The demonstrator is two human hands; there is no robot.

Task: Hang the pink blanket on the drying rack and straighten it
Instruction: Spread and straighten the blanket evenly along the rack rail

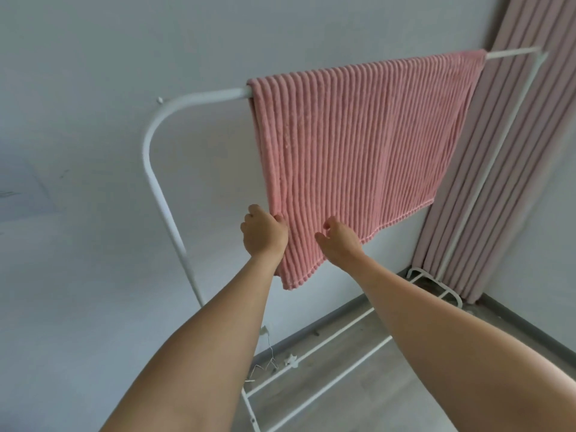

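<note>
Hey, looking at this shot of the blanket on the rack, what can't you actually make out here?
Head view only:
- Back half of the pink blanket: hidden behind its front layer.
- Left hand fingertips: tucked behind the blanket's edge.
- Drying rack base: partly covered by both forearms.
- Small white items on the floor: too small to identify.

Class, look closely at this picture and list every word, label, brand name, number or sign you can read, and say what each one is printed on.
None can be read in this view.
pink blanket: ribbed fabric only, no tag or label showing.
drying rack: plain white tube, no brand or marking.
curtain: plain pink pleats.
wall: faint scuffs, no writing.
Small bits on the floor are too small to tell.
</note>
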